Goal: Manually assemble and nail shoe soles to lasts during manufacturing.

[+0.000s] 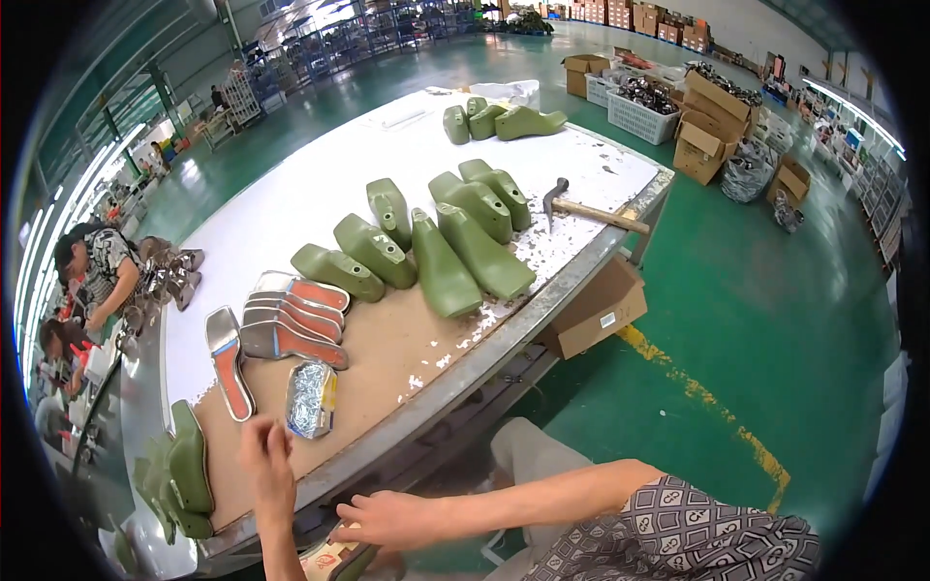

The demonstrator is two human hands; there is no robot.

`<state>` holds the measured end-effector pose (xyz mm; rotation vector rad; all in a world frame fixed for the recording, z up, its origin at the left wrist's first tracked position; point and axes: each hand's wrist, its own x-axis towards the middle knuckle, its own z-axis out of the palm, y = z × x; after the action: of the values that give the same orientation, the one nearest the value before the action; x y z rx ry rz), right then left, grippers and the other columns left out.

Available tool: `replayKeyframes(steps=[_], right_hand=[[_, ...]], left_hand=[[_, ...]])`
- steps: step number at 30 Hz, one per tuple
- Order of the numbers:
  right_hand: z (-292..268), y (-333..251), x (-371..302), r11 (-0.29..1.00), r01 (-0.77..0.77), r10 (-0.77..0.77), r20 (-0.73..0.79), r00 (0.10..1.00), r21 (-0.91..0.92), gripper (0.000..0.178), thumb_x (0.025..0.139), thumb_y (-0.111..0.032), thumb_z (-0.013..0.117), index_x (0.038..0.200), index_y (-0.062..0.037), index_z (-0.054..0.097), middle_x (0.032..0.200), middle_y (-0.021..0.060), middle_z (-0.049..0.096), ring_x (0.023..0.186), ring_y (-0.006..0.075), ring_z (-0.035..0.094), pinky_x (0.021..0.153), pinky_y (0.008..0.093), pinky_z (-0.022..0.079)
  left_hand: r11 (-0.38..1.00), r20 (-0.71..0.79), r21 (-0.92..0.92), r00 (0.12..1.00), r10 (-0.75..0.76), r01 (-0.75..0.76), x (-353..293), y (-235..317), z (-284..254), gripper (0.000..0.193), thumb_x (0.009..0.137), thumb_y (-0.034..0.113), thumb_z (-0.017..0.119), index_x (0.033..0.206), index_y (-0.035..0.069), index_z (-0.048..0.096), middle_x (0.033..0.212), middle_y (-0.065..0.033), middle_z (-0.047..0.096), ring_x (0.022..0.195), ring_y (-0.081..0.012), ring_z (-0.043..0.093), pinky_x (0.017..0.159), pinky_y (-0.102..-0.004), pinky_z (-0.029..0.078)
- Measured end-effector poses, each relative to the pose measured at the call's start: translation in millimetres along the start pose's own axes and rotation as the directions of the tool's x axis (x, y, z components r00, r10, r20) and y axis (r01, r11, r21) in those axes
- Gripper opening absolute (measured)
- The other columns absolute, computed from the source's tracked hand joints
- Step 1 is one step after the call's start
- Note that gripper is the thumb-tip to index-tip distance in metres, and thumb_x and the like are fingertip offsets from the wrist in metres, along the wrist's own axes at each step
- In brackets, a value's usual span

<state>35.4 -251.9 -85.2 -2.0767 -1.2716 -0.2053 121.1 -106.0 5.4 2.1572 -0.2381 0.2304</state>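
My left hand (pixel 266 463) is raised over the table's near edge, beside a small open box of shiny metal tacks (pixel 310 399). Its fingers are curled together; what they hold, if anything, is too small to make out. Low at the bottom edge, my right hand (pixel 387 518) grips a green shoe last (pixel 356 565) with a pale, red-marked piece on its face, mostly cut off by the frame. Past the tacks lie a single insole (pixel 229 363) and a pile of grey-and-orange insoles (pixel 295 320). Several green shoe lasts (pixel 441 266) stand mid-table.
A wooden-handled hammer (pixel 596 215) lies by the right edge of the table (pixel 291 223). More lasts sit at the far end (pixel 528 122) and near left corner (pixel 187 465). An open carton (pixel 601 315) is below the table. A co-worker (pixel 102 266) is at the left.
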Motion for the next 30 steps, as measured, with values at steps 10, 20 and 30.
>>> replayKeyframes(steps=[10,20,30], right_hand=[[6.6,3.8,-8.1,0.995,0.036,-0.015,-0.232,0.972,0.088,0.063,0.065,-0.019,0.076,0.118,-0.0019,0.047,0.128,0.0211,0.047,0.111,0.0348,0.053,0.091,0.0408,0.046],[-289.2,200.6,-273.3,0.218,-0.811,0.250,-0.772,0.584,-0.543,0.040,0.099,-0.025,0.045,0.131,-0.0012,0.048,0.127,0.0202,0.054,0.122,0.0347,0.048,0.104,0.0390,0.036],[-347.4,266.4,-341.2,0.177,-0.715,0.659,-0.459,0.596,-0.676,0.041,0.100,-0.017,0.037,0.141,-0.0160,0.035,0.117,0.0272,0.056,0.101,0.0438,0.057,0.085,0.0467,0.045]], left_hand=[[0.952,-0.095,0.017,0.948,-0.302,0.305,-150.8,-6.1,-17.9,0.018,0.087,0.010,0.065,0.103,0.003,0.061,0.109,-0.0146,0.061,0.100,-0.0248,0.059,0.087,-0.0346,0.048],[0.981,-0.050,0.190,0.997,0.051,-0.040,-131.0,7.1,2.9,0.010,0.079,0.002,0.066,0.089,0.006,0.067,0.106,-0.0115,0.067,0.116,-0.0309,0.055,0.098,-0.0410,0.040],[0.968,-0.075,0.250,0.997,0.019,0.000,-138.3,5.4,-2.2,0.004,0.080,0.007,0.067,0.084,0.007,0.069,0.099,-0.0063,0.070,0.105,-0.0260,0.061,0.091,-0.0374,0.044]])
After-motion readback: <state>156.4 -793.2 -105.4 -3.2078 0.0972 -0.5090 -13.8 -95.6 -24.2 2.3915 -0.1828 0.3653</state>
